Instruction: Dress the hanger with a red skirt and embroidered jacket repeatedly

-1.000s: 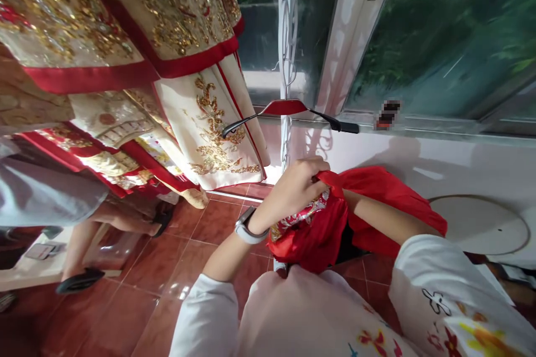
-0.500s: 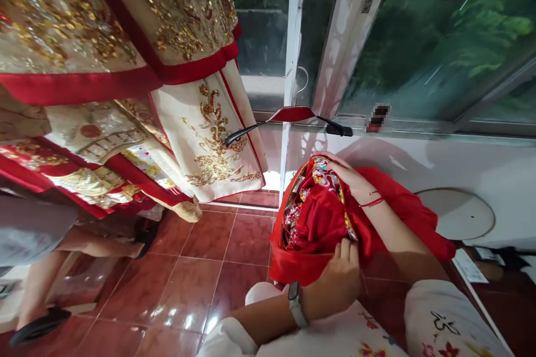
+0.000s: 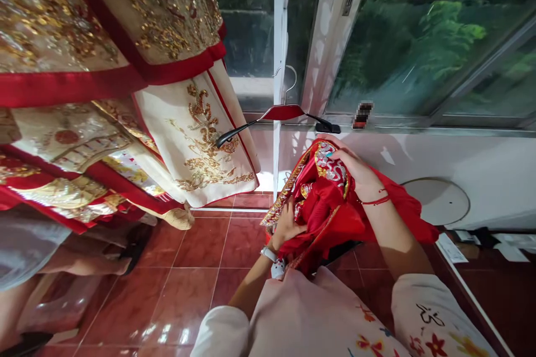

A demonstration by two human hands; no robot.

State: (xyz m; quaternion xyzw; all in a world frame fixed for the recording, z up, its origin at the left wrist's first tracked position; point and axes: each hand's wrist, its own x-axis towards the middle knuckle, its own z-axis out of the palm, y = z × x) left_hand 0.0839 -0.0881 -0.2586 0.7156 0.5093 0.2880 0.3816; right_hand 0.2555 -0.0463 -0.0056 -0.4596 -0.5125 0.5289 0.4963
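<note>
A red garment (image 3: 322,195) with silver and gold embroidered trim is gathered up in front of me, its opening facing me and its cloth bunched inside. My right hand (image 3: 355,167) grips its upper edge at the trim, thumb on the embroidery and the other fingers partly hidden behind the cloth. At the left side of the opening lies my left hand (image 3: 288,224), fingers stretched and thumb apart, against the red folds. Above the garment, an unloaded hanger (image 3: 282,112) with a red middle and black arms hangs by the white post.
Cream and gold sequined garments (image 3: 201,139) with red borders hang at the left. A person's legs (image 3: 84,259) show below them. Windows (image 3: 402,56) stand behind the sill, with a round-outlined panel (image 3: 439,201) in the wall underneath. Red tiles (image 3: 196,245) cover the floor.
My left hand has let go of the garment's near edge and moved left to the other side of the opening. The near edge has dropped into folds; my right hand keeps its grip.
</note>
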